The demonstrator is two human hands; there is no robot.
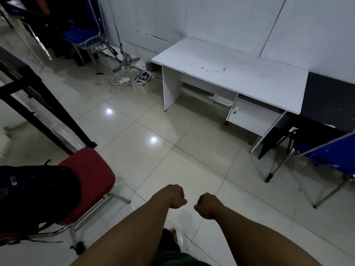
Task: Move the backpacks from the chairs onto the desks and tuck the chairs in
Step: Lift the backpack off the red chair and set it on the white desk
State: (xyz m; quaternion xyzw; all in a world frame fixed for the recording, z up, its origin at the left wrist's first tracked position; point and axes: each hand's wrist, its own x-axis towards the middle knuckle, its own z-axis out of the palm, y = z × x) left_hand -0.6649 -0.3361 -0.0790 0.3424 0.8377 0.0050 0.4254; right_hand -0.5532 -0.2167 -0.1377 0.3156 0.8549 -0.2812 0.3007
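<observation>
— Where's the backpack?
— The black backpack point(32, 196) lies on the red chair point(94, 175), well left of both hands. The left hand point(175, 196) and right hand point(206, 205) are curled into fists, near each other over the tiled floor point(134, 150), holding nothing.
— Any writing?
— Pale marks on the backpack (too blurred to read).
— And the surface?
— The white desk point(230, 73), scuffed, against the wall; a blue chair point(326, 156) to the right.

A single head-worn wide-angle camera looks forward and steeply down at the tiled floor point(153, 150). Both forearms enter from the bottom edge, close to the lens. The white tabletop point(240, 73) lies farther ahead, against the wall.
</observation>
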